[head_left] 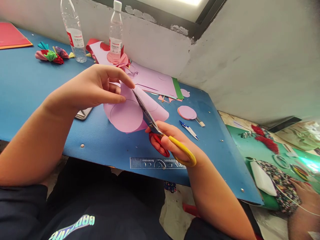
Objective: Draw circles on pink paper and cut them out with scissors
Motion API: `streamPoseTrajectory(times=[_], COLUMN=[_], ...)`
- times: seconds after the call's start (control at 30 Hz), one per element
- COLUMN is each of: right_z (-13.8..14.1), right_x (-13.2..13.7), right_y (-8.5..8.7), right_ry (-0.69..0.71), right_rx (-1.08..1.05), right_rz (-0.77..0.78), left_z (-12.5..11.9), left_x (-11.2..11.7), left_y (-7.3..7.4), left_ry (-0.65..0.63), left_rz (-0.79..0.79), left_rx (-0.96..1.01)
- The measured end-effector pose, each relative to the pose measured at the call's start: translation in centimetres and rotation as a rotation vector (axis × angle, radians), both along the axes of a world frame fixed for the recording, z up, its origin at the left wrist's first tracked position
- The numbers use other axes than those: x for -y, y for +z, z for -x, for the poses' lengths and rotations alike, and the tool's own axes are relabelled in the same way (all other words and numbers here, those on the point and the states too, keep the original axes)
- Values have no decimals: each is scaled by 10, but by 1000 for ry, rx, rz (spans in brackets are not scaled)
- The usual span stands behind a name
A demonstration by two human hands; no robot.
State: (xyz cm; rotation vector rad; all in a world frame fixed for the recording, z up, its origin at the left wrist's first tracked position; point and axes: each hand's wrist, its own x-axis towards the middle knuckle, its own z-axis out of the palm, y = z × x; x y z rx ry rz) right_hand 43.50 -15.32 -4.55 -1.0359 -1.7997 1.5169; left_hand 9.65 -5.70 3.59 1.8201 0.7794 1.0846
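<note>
My left hand [100, 81] pinches the upper edge of a sheet of purple paper [127, 116], which curls and has drawn circle outlines on it. My right hand [172, 138] grips scissors [147, 116] with one red and one yellow handle loop, fingers through both. The scissor blades point up and left across the paper, their tips close to my left fingertips. The blades look nearly closed, and part of the paper lies behind them. Both hands are held above the blue table.
Clear ruler [157, 163] at the front edge; pen [188, 130] and cut paper circles [187, 112] to the right. Behind are purple sheets [157, 80] and two water bottles [115, 36], [75, 36]. Folded colourful paper pieces [52, 55] lie left. Another person's hand [303, 193] rests at the green table.
</note>
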Motion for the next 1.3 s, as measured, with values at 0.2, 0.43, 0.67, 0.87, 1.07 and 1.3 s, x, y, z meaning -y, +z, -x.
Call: streamPoseTrajectory(times=[0.2,0.43,0.67,0.87,1.07,1.3], right_z=[-5,-7,-6,-5,-4,-5], right_x=[-3,-4,-1,1,2,4], right_y=[-1,-1,0,4,4,5], right_ry=[39,147,239,235,242,259], right_rx=[61,4,-71,-63,-75,-82], right_rz=[22,42,65,62,71,67], left_z=[5,17,20,17,20,21], left_x=[4,-1,-5,-4,-5,-3], left_y=[6,10,5,7,4,6], left_ry=[-103,-212,-284,-308,-329,-341], left_rz=[1,-55,-99,-59,-92,-93], left_rx=[-208,-294,-345,-359,-385,-403])
